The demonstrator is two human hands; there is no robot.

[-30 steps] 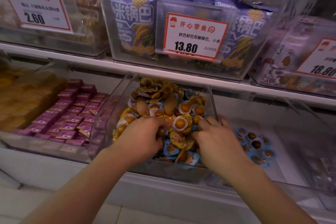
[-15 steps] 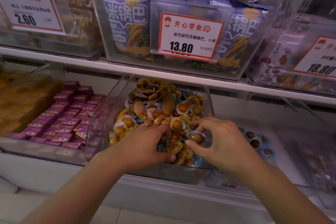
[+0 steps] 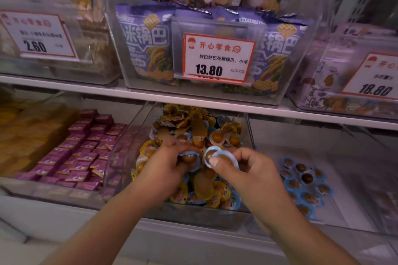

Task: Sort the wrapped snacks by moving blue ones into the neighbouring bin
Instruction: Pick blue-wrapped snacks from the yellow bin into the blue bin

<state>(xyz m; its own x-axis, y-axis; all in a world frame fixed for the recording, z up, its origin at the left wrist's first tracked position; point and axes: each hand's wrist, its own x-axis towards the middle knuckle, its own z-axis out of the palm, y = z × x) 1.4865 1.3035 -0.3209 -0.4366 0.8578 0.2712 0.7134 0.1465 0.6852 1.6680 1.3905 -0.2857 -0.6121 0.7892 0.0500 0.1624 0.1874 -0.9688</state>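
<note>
Both hands hold blue-rimmed wrapped snacks over the clear plastic mixed bin.
Left hand pinches one snack, right hand another; the orange-bordered price tag above reads 13.80.

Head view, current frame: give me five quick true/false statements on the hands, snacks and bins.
1. The right hand pinches a blue-wrapped snack. True.
2. The left hand is flat and holds nothing. False: it grips a blue-edged snack.
3. The bin on the right already holds blue snacks. True.
4. The middle bin holds only blue snacks. False: yellow and blue ones are mixed there.
5. The price tag above the middle bin reads 2.60. False: it reads 13.80.
</note>
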